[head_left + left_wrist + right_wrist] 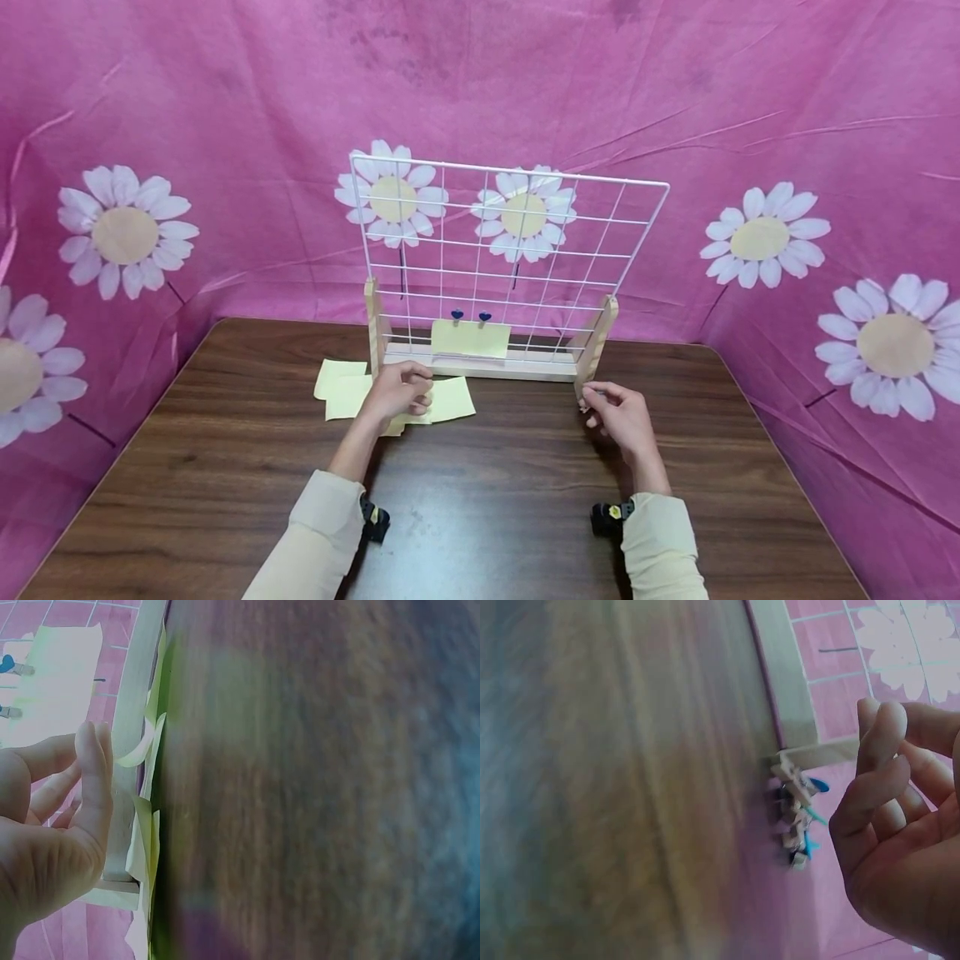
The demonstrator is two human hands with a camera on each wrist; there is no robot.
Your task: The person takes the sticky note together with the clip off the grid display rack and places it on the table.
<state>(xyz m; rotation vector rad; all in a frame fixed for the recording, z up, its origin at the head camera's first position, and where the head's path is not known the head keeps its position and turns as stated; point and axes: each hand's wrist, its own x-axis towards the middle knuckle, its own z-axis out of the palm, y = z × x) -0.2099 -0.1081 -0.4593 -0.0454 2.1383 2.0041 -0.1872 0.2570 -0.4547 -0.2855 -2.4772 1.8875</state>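
Note:
Low over a spread of pale yellow sticky notes (453, 398) hovers my left hand (396, 393), fingers loosely curled. In the left wrist view the thumb tip is close to the index finger, with a curled note edge (136, 754) just beyond. My right hand (621, 414) is beside the right foot of a white wire grid (555, 254), fingers bent, nothing visible in them. Several small wooden clothespins (799, 814) with blue and green decorations lie beyond it. Two pins with dark blue hearts (484, 317) hold one yellow note (471, 340) on the grid.
The grid leans back in a wooden stand (517, 368) with upright side pieces at the rear of the brown wooden table (495, 500). Close behind hangs a pink cloth (247, 100) printed with white daisies.

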